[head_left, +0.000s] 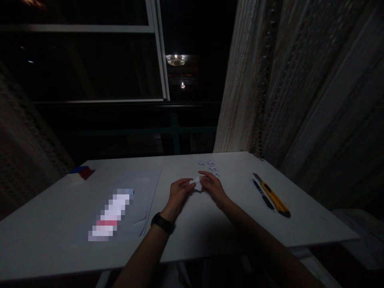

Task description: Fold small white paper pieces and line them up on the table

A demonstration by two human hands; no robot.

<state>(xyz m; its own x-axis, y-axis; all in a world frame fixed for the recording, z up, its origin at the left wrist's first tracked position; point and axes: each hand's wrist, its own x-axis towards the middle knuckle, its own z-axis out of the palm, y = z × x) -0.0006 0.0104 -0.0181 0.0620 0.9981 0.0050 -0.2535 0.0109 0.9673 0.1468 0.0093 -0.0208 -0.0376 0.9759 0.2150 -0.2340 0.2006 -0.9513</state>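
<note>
Both my hands meet over the middle of a white table [210, 228] in a dim room. My left hand [179, 193], with a black watch on its wrist, and my right hand [212, 186] pinch the same small white paper piece [197, 183] between their fingertips, just above the tabletop. A few more small white paper pieces [211, 167] lie on the table just beyond my right hand.
A yellow utility knife [274, 197] and a dark pen [263, 193] lie to the right. A large white sheet [141, 200] covers the left part of the table. A red and blue block [80, 172] sits at the far left corner. Curtains hang at right, a dark window behind.
</note>
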